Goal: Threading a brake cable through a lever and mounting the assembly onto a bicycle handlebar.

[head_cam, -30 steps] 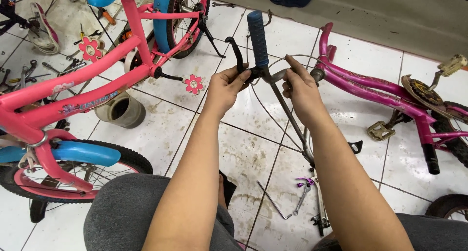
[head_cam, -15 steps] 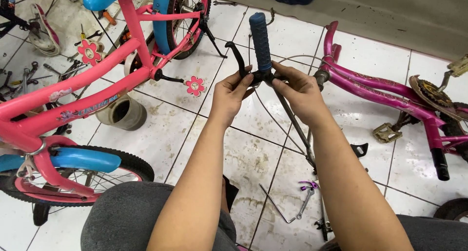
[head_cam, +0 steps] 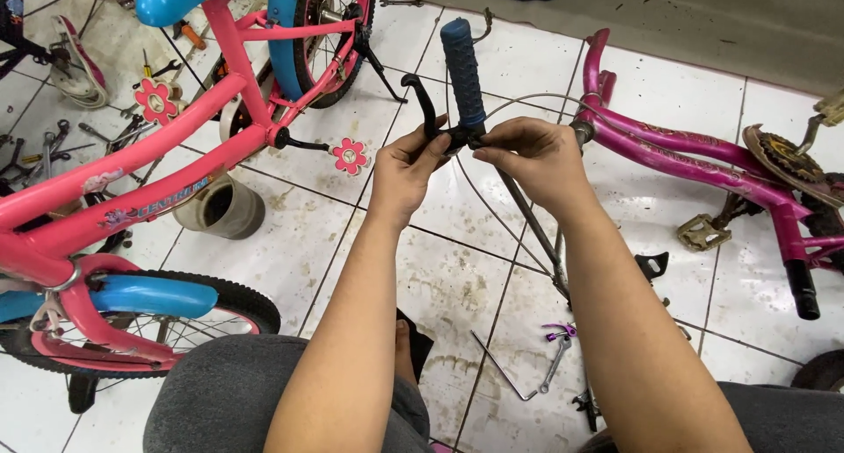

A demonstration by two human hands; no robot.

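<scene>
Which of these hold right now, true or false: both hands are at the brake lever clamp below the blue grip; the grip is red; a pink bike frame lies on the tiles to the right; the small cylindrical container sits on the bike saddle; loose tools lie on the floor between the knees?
1. Both the left hand and the right hand are at the black brake lever clamp below the blue grip. True.
2. The grip is red. False: it is blue.
3. A magenta bike frame lies on the tiles to the right. True.
4. The cylindrical container sits on a saddle. False: it stands on the floor beside the pink bicycle.
5. A wrench lies on the floor near the knees. True.
</scene>
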